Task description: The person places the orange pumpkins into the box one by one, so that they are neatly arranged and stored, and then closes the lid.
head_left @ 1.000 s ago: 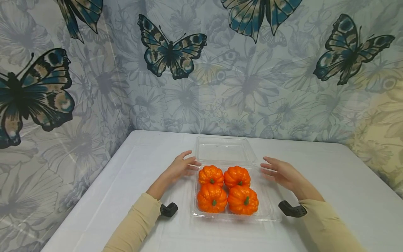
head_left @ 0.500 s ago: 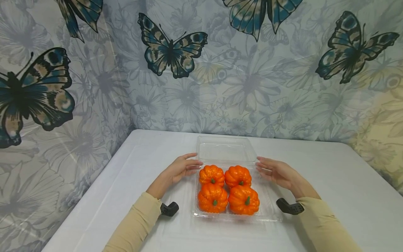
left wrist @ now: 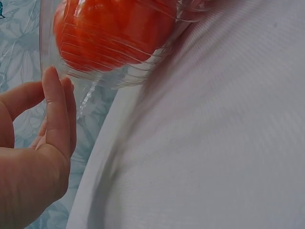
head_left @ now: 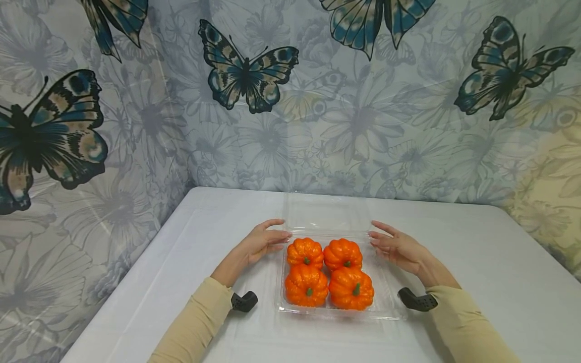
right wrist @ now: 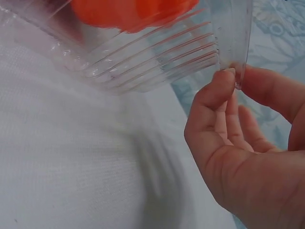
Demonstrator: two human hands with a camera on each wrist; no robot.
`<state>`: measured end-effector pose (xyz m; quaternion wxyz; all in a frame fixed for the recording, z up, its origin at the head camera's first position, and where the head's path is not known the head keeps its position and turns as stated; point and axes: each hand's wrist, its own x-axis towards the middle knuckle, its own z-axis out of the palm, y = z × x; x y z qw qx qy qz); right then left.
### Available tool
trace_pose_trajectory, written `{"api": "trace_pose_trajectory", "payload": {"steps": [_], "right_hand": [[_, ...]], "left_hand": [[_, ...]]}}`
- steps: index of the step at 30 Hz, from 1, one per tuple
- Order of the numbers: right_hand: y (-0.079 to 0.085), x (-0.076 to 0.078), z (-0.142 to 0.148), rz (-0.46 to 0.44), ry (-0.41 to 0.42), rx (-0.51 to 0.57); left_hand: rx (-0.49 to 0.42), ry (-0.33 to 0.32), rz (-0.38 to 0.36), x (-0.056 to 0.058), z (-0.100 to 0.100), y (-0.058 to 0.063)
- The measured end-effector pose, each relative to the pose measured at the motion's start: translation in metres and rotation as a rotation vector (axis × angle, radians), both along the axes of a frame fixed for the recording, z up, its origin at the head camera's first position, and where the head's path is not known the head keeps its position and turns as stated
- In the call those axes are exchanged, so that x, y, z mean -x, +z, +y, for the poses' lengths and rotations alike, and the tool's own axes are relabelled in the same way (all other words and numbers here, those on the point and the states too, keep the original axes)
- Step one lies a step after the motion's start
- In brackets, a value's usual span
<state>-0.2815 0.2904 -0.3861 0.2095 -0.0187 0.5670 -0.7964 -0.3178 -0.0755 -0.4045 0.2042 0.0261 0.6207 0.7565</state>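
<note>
Several small glossy orange pumpkins (head_left: pixel 306 286) with green stems sit in the base of a clear plastic clamshell container (head_left: pixel 385 297). Its transparent lid (head_left: pixel 327 213) stands open toward the back, slightly raised. At the container's back left corner is my left hand (head_left: pixel 258 243), thumb and fingertip pinching the clear rim (left wrist: pixel 49 33) in the left wrist view. My right hand (head_left: pixel 404 253) is at the opposite back corner. There the right wrist view shows thumb and forefinger (right wrist: pixel 274 90) pinching the plastic edge, the other fingers loosely bent.
A white cloth (head_left: pixel 454 237) covers the table beneath the container. Patterned wall fabric with butterflies (head_left: pixel 245 73) hangs behind and to the left. Black wrist-worn devices (head_left: pixel 418 300) show below both hands.
The right hand has come left from beside the container to its back corner and now pinches the edge there. The left hand has shifted slightly. The lid's far edge has risen a little.
</note>
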Motion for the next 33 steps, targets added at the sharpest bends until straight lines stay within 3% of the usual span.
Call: {"api": "trace_pose_trajectory", "payload": {"steps": [9,18,26,33], "right_hand": [[-0.005,-0.001,-0.002,0.025,-0.048,0.054],[-0.009,-0.002,-0.002,0.09,-0.026,0.104],[-0.011,-0.001,0.001,0.159,-0.017,-0.012],[-0.008,-0.006,0.006,0.174,-0.018,-0.208]], "left_hand": [[0.022,-0.006,0.036,0.002,0.0,-0.004],[0.002,0.009,0.037,0.003,0.002,-0.005],[-0.003,0.03,0.016,0.005,0.002,-0.005],[0.003,0.007,0.028,0.004,0.0,-0.002]]}}
